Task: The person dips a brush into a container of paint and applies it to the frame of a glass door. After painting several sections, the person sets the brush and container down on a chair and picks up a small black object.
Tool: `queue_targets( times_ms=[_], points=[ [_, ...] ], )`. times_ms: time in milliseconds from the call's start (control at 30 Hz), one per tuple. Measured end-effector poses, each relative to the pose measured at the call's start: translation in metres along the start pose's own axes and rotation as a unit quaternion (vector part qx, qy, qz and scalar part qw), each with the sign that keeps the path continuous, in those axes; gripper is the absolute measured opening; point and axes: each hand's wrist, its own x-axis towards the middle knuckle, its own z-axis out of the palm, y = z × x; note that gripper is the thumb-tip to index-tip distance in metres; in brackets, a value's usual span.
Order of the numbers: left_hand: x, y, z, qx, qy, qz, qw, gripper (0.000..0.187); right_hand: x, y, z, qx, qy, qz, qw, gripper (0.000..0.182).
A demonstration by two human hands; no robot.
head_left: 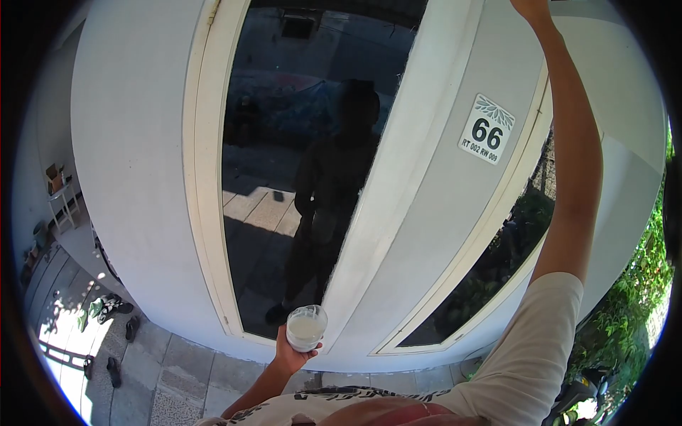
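Note:
Low in the middle of the view, my left hand (290, 355) is closed around a clear round cup (307, 329) with an off-white content inside. The cup's opening faces up toward me, just in front of the lower part of a dark glass pane (298, 234). Stretched high along the right side, my right arm (577, 163) reaches up past a white wall. Only a small part of my right hand (531, 8) shows at the top edge; its fingers are cut off, and whatever they may hold is out of view.
A white number plate (487, 129) reading 66 hangs on the grey wall panel (426, 206). Cream frames (206, 177) border the dark panes. Several shoes (114, 371) lie on the paving at the left, near a small white table (64, 206). Green plants (632, 291) grow at the right.

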Motion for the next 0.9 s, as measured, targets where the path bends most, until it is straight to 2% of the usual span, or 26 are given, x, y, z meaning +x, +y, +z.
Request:
queue_targets(
  times_ms=[100,133,233,267,300,333,467,500,533,567,600,633,733,767,800,900],
  points=[
    [-0.001,-0.001,0.0,0.004,0.018,0.003,1.0,0.064,-0.033,-0.019,0.012,0.018,-0.032,-0.012,0.999,0.015],
    [-0.002,-0.002,0.0,0.004,0.018,0.0,1.0,0.064,-0.05,-0.029,0.013,0.013,-0.045,-0.06,0.997,0.014],
    [-0.002,-0.003,0.001,-0.001,0.022,-0.005,1.0,0.064,-0.099,-0.052,0.01,0.012,-0.149,-0.038,0.988,0.016],
    [-0.003,-0.003,0.001,0.001,0.023,-0.009,1.0,0.065,-0.107,-0.063,0.004,0.013,-0.15,-0.039,0.988,0.016],
    [-0.003,-0.004,0.001,0.004,0.023,-0.013,1.0,0.065,-0.114,-0.072,-0.001,0.05,-0.187,-0.027,0.981,0.016],
    [-0.003,-0.005,0.0,0.003,0.023,-0.013,1.0,0.065,-0.118,-0.079,-0.004,0.085,-0.223,-0.015,0.971,0.016],
    [0.002,-0.01,-0.002,0.007,0.005,-0.015,1.0,0.066,-0.096,-0.059,0.003,0.062,-0.282,0.011,0.957,0.021],
    [0.003,-0.01,-0.002,0.009,0.01,-0.013,1.0,0.066,-0.085,-0.038,0.012,0.06,-0.246,0.051,0.966,0.022],
    [0.004,-0.01,-0.001,0.008,0.009,-0.012,1.0,0.066,-0.067,0.005,0.023,0.038,-0.223,0.03,0.974,0.021],
    [0.004,-0.01,0.0,0.008,0.007,-0.011,1.0,0.065,-0.04,-0.02,0.009,0.127,-0.157,0.071,0.977,0.015],
    [0.003,-0.01,0.0,0.007,0.006,-0.009,1.0,0.065,-0.025,-0.02,0.004,0.063,-0.108,0.074,0.989,0.016],
    [0.004,-0.01,0.0,0.007,0.007,-0.007,1.0,0.065,-0.014,-0.014,0.004,0.01,-0.015,0.022,1.0,0.016],
    [0.002,-0.009,-0.001,0.003,0.009,-0.005,1.0,0.064,-0.003,-0.012,0.001,0.0,-0.022,0.028,0.999,0.017],
    [0.001,-0.008,-0.001,0.002,0.015,-0.006,1.0,0.064,-0.012,-0.016,0.006,-0.023,-0.017,-0.014,0.999,0.017],
    [0.0,-0.008,-0.001,0.002,0.021,-0.006,1.0,0.064,-0.024,-0.021,0.012,-0.023,-0.018,-0.013,0.999,0.017],
    [-0.002,-0.007,-0.003,-0.003,0.017,-0.008,1.0,0.064,-0.079,-0.049,0.027,-0.011,-0.082,-0.093,0.992,0.017]
  ],
)
